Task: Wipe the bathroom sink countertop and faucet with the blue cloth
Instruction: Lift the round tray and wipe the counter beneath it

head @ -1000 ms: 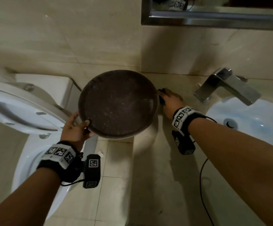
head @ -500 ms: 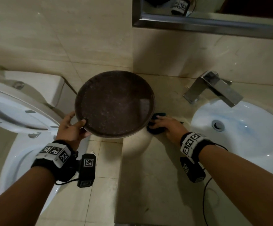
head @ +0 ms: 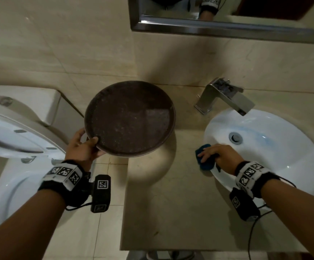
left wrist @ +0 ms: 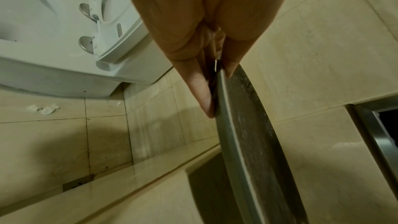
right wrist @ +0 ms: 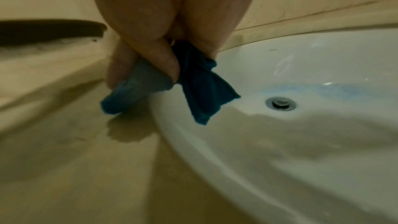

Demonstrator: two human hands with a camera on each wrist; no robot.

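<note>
Taking the sink as the landmark: at its near left rim the right hand has its fingers curled round the bunched blue cloth, pressing it where the rim meets the table. In the right wrist view one fold of the cloth lies on the stone just left of the rim and a loose corner hangs over the white edge.

Further left of the sink, beyond the table's edge, the left hand pinches the rim of a dark round tray, thumb on top and fingers beneath, holding it lifted clear of the table. Left of that stands the toilet.

Behind the sink, against the wall, the faucet stands untouched by either hand.

My judgement is that the wipe is partway: the cloth is working the stretch of table beside the sink, while the near table, the strip behind the sink and the faucet look left to do.
</note>
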